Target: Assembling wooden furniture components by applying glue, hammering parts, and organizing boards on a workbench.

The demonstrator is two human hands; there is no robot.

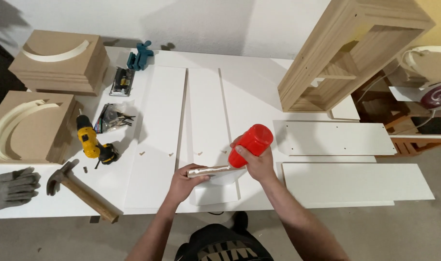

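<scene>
Lower centre of frame: small white panel (215, 181) stood on edge on the table (259, 96), raw edge up. Left hand (186, 180) clamped on its left end. Right hand (256, 162) wrapped around a red bottle (250, 144), tipped nozzle-down onto the panel's edge.

Long white boards (157, 135) lie flat across the middle; two more (355, 181) at right. Small wooden dowels (171, 155) stand in the boards near the hands.

Centre left: clear bag (111, 117) holding dark screws. Yellow drill (91, 143) beside it; hammer (80, 191) lower left, grey gloves (12, 187) at the left edge.

Upper right: open wooden frame (346, 53), tilted, nothing visible inside. Upper left: two brown blocks (61, 60) with curved cutouts.
</scene>
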